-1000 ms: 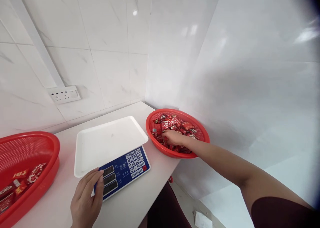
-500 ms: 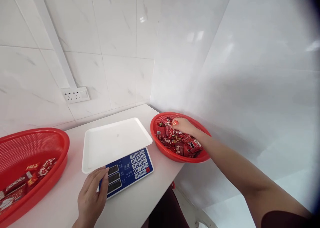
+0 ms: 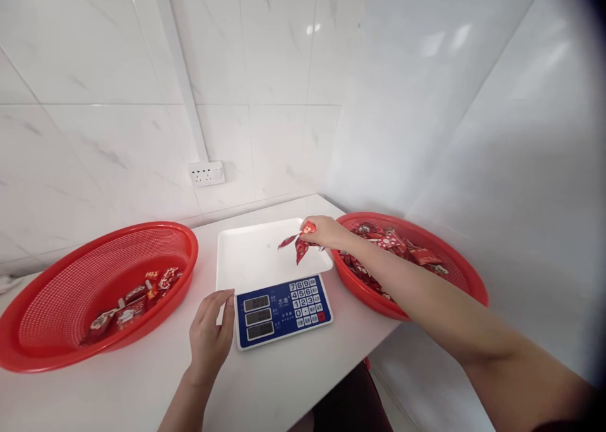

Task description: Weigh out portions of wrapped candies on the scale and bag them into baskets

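My right hand (image 3: pixel 326 231) is closed around a few small red wrapped packets (image 3: pixel 303 250), whose ends hang below the fingers. It is above the white tray (image 3: pixel 255 255) of a weighing scale. At the left edge of the scale's blue keypad panel (image 3: pixel 284 306), my left hand (image 3: pixel 213 328) has its fingertips by the corner, thumb and fingers apart, with nothing in it. Lit displays on the panel are too blurred to read. Beside the tray, a red mesh basket (image 3: pixel 466 279) on the right contains many similar packets, partly covered by my right forearm.
On the left of the white table (image 3: pixel 265 381) stands another red basket (image 3: pixel 52 315), with several red packets (image 3: pixel 132 309) at its bottom. A tiled wall with a socket (image 3: pixel 207 174) rises behind. The table's front edge slants down to the left, above my dark-clothed leg (image 3: pixel 355 403).
My right hand has lifted packets from the right basket and moved left over the scale tray. My left hand has slid off the displays to the panel's edge. The view has turned left.
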Action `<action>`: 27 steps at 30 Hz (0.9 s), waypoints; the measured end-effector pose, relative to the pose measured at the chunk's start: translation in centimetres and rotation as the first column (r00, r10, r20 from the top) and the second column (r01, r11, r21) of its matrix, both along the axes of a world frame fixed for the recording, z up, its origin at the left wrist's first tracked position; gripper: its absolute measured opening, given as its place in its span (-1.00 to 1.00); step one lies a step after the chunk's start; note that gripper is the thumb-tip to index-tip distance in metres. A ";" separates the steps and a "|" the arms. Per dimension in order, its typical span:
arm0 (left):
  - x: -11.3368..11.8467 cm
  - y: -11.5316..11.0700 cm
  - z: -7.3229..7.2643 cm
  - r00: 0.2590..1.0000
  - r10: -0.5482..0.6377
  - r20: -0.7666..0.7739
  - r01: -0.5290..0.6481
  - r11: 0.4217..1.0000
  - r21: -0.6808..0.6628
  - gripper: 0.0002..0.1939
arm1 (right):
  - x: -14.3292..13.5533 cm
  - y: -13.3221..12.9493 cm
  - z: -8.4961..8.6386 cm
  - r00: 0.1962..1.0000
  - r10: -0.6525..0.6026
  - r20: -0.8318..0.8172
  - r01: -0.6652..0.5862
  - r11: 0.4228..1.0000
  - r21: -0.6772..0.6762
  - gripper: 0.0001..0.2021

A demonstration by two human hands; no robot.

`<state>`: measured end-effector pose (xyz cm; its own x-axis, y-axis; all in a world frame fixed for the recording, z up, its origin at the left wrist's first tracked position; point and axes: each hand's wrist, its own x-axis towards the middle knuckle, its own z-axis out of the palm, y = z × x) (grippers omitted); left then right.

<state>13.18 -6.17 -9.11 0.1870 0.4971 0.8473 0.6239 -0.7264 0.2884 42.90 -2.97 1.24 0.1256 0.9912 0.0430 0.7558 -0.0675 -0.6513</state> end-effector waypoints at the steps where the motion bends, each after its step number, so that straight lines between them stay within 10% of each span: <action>1: -0.6 0.0 -0.1 1.000 0.024 -0.003 -0.024 1.000 -0.008 -0.88 | -0.8 0.6 -0.3 1.000 0.014 -0.019 -0.015 1.000 -0.011 -0.79; 27: -2.8 0.2 -2.9 0.986 0.166 0.017 -0.161 0.975 -0.150 -0.78 | -1.1 2.8 -3.2 0.827 -0.053 -0.559 0.130 0.986 0.099 -0.87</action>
<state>10.43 -5.94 -12.05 0.0695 0.6387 0.7664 0.7206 -0.5634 0.4042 41.84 -0.14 -1.94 0.2565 0.9645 0.0636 0.2608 -0.0057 -0.9654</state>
